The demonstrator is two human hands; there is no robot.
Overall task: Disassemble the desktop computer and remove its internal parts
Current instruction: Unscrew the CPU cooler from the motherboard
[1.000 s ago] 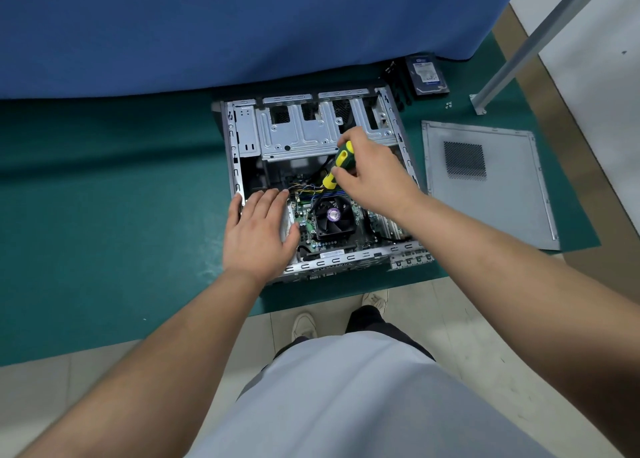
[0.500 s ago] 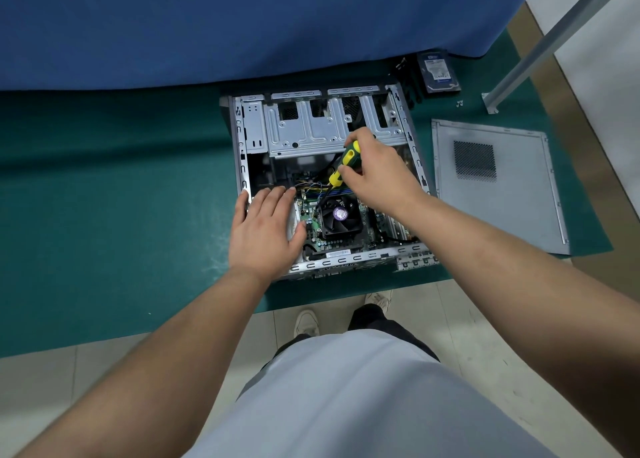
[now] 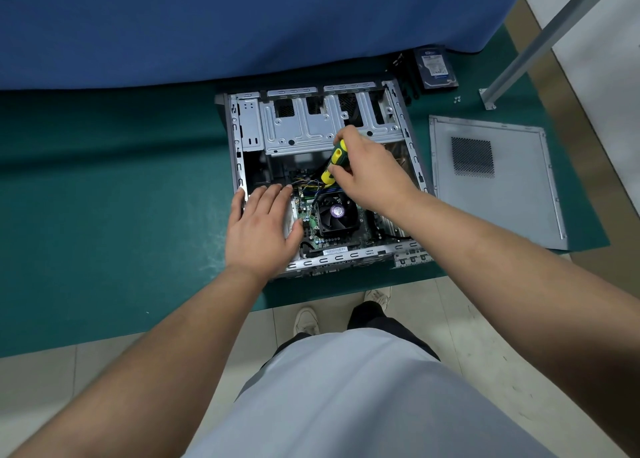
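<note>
**Clerk:** Fingers, head view, item one: your right hand point(image 3: 369, 173) has its fingers point(image 3: 341, 170) curled round the screwdriver point(image 3: 333, 162), yellow-and-green handle, shaft angled down into the desktop computer point(image 3: 322, 180). The tip is hidden among the wires; which screw it meets cannot be told.

**Operator:** And my left?

**Clerk:** Item two: your left hand point(image 3: 261, 227) lies flat, fingers straight, resting on the near-left part of the case interior and holding nothing. Judged: it braces the case.

**Operator:** Where does the work stand?

**Clerk:** Item three, done: side panel point(image 3: 495, 180) is off and lies on the green mat point(image 3: 104, 197) just right of the case. Hard drive point(image 3: 434, 67) is out, set on the mat beyond the case's far-right corner. A few small screws point(image 3: 458, 99) lie loose near it. Drive cage point(image 3: 311, 125) looks vacant.

**Operator:** Left to do?

**Clerk:** Item four, still mounted: cooler fan point(image 3: 336, 215), motherboard point(image 3: 308, 218), wiring. Judged: early to middle.

**Operator:** Any writing?

**Clerk:** Item five: the drive has a blue-and-white label and the fan a purple hub sticker. A white barcode strip point(image 3: 335, 250) sits on the near edge. All print is too small to read.
</note>
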